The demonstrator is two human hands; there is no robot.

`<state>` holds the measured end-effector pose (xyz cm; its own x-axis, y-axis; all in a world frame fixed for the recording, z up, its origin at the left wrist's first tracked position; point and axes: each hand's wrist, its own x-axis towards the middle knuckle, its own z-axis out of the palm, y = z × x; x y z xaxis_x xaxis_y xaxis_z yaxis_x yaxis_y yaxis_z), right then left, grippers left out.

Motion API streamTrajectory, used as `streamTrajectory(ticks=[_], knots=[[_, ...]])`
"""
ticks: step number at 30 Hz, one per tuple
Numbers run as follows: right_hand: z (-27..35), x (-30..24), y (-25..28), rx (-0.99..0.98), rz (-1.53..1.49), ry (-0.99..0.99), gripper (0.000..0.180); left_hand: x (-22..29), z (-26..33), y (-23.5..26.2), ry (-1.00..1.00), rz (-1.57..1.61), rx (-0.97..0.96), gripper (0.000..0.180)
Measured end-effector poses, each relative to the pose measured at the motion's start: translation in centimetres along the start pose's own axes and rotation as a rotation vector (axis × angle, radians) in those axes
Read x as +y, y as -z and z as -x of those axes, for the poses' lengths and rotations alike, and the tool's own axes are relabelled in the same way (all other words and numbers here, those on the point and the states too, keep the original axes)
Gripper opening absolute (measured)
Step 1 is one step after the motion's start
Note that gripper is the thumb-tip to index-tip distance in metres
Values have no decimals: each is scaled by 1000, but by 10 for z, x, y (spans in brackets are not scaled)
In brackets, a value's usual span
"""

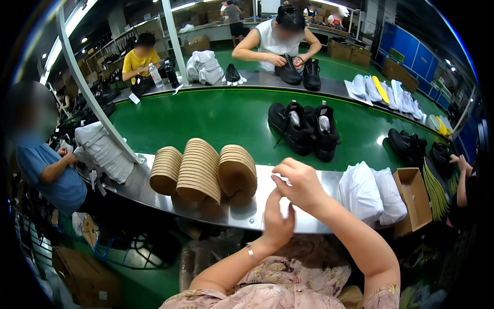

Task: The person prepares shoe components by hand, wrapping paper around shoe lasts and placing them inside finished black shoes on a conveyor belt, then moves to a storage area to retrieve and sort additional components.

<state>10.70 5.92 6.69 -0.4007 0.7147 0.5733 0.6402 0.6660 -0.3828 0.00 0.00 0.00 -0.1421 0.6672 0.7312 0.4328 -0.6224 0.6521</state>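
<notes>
Brown stacks (198,167), three, near two hands (278,222)

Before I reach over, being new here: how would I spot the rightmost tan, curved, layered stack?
Find the glossy green surface, then the shiny metal ledge along its near side. Left of the camera wearer's bare left hand, three tan, curved, layered stacks stand on that ledge. Yours, the rightmost stack, is nearest that hand.

Left hand (278,222), right hand (303,186) close together — tan stacks (197,167) (three) alongside, black shoes (295,135) beyond
</notes>
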Motion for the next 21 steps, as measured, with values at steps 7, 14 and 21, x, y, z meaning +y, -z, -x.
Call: streamTrajectory(ticks=[7, 14, 21], knots=[[-29, -34, -75, 190, 319, 23, 14, -34, -88, 78, 55, -194, 53, 24], [-27, -12, -100, 163, 502, 10, 14, -99, -126, 55, 38, -178, -628, 22], [-25, -16, -96, 193, 498, 3, 12, -102, -125, 57, 187, -158, -501, 19]])
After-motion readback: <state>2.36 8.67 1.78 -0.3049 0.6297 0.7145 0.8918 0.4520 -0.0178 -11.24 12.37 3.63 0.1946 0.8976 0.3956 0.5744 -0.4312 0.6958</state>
